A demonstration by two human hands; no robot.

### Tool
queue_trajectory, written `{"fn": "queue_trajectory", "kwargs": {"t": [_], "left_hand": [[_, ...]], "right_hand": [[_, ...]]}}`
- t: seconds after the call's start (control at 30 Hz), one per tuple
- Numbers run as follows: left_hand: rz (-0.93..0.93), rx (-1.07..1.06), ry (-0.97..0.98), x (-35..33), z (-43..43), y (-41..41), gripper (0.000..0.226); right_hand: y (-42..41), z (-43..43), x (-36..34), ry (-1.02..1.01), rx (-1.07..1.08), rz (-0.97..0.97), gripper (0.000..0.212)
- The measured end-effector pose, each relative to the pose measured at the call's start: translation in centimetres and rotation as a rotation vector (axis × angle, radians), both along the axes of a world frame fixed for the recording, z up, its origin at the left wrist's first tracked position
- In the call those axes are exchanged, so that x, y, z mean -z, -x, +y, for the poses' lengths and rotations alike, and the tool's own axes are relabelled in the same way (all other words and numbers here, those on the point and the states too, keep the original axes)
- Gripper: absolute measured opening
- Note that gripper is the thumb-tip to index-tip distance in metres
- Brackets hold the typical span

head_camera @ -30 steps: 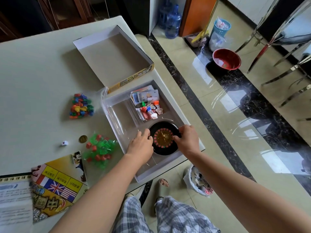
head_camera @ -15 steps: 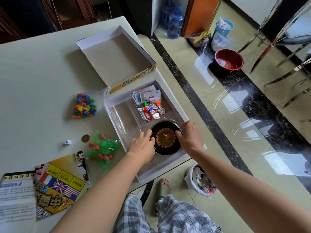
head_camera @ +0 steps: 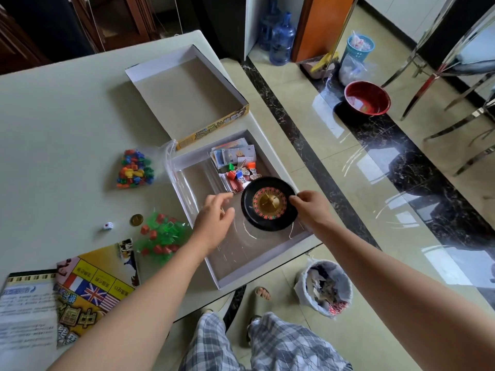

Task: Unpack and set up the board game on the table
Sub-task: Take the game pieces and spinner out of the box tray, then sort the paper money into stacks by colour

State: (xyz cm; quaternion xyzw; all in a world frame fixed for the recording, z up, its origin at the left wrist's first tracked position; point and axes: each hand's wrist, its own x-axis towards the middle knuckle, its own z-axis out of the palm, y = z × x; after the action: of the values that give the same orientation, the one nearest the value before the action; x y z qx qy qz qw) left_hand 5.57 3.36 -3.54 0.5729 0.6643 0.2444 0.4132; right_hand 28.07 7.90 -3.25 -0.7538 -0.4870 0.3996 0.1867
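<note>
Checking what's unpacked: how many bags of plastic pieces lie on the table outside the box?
2. A multicoloured bag left of the box; a green-and-red bag nearer, beside the coin. Among the box's loose pieces another may hide.

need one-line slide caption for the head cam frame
Right hand grips the roulette wheel by its rim over the open game box; left hand hovers open beside it.
</note>
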Motion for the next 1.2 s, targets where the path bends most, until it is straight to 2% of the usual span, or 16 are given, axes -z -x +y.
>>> {"fn": "queue_trajectory", "kwargs": {"t": [0.1,0.17,0.23,0.33,0.43,0.5,0.57,0.63,0.73,0.87,1.03,1.2], "left_hand": [[-0.375,-0.252,0.080,-1.2,0.6,-0.2,0.025],[-0.469,-0.302,0.104,-1.9,0.8,-0.2,0.019],[-0.435,-0.361,0.061,-2.4,0.5,0.1,0.001],[-0.400,-0.531,0.024,-2.8,-0.4,1.9,0.009],[-0.413,-0.677,0.029,-2.6,-2.3,6.1,0.001],[-0.345,-0.743,0.037,-2.5,-3.8,9.4,0.012],[-0.320,-0.853,0.024,-2.5,-5.4,13.5,0.004],[-0.277,-0.968,0.018,-2.0,-6.8,17.6,0.014],[-0.228,-1.049,0.072,-1.3,-8.5,22.9,0.009],[-0.215,-1.090,0.128,0.7,-9.6,29.1,0.005],[-0.236,-1.049,0.197,2.6,-9.2,33.4,0.009],[-0.126,-0.958,0.258,3.7,-8.6,34.8,0.016]], "right_hand": [[0.1,0.6,-1.2,-0.044,0.053,0.135,0.030],[1.0,0.8,-2.3,-0.041,-0.005,0.203,0.029],[2.7,0.9,-3.3,-0.031,-0.090,0.250,0.024],[5.8,0.9,-3.9,-0.014,-0.171,0.354,0.016],[10.0,0.8,-4.1,0.080,-0.271,0.431,0.028],[13.1,0.4,-4.2,0.124,-0.355,0.475,0.029],[17.5,-0.1,-4.2,0.160,-0.423,0.522,0.028],[21.7,-0.6,-3.9,0.196,-0.463,0.559,0.029],[27.7,-1.5,-2.9,0.238,-0.553,0.524,0.030],[34.1,-2.2,-0.7,0.240,-0.661,0.370,0.028],[37.8,-2.0,1.8,0.182,-0.685,0.226,0.028],[39.6,-1.8,2.8,0.104,-0.734,0.070,0.035]]}}
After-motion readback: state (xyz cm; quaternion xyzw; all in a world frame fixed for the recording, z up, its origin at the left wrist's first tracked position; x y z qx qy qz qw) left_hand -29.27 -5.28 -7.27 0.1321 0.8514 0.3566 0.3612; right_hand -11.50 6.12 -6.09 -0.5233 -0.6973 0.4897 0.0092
